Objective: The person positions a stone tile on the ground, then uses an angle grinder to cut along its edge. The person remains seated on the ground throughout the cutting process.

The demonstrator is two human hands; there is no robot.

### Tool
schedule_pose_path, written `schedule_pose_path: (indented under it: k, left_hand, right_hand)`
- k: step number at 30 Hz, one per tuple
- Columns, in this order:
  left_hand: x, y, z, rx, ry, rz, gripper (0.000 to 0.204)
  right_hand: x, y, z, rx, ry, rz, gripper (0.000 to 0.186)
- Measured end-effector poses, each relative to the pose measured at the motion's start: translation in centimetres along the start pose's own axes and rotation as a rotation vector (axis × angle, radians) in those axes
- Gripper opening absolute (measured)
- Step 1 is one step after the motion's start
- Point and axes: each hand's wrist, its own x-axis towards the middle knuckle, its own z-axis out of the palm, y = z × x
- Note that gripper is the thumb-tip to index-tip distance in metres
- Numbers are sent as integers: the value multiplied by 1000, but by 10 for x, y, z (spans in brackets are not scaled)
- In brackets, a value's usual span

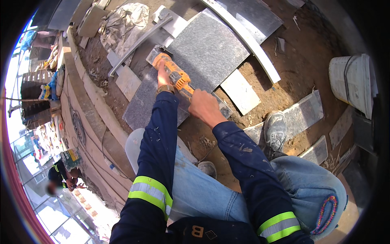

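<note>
An orange and grey angle grinder [178,76] is held in both my hands over a dark grey stone slab [211,46]. My left hand [163,76] wraps round the front of its body, just behind the guard. Farther back, my right hand [205,106] is closed round the rear handle. The grinder's guard end lies at the slab's left side, with a little pale dust by it. Whether the disc touches the stone I cannot tell. A darker strip of slab [140,101] continues toward my left knee.
A long pale straightedge [248,38] lies across the slab's right side. Left of the grinder is a thin metal bar [138,45], with a crumpled sheet [126,26] beyond. A white bucket [351,81] stands at right. Stone offcuts [241,91] lie on the soil. Another person [63,177] is at far left.
</note>
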Motion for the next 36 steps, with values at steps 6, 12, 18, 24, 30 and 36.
schedule_pose_path:
  k: [6, 12, 18, 24, 30, 36]
  left_hand:
    - [7, 2, -6, -7, -9, 14, 53]
    - [12, 0, 0, 8, -10, 34, 53]
    - [7, 11, -3, 15, -18, 17, 52]
    - [19, 7, -4, 19, 24, 36, 53]
    - [14, 3, -7, 17, -5, 21, 58]
    - [8, -2, -5, 7, 1, -22, 56]
  right_hand:
    - [5, -3, 4, -6, 6, -3, 28]
    - [10, 0, 5, -7, 21, 7, 28]
    - [13, -9, 3, -18, -28, -19, 28]
    - [13, -6, 1, -2, -23, 26, 30]
    - [8, -2, 2, -6, -13, 9, 30]
    - [4, 4, 5, -13, 11, 2, 27]
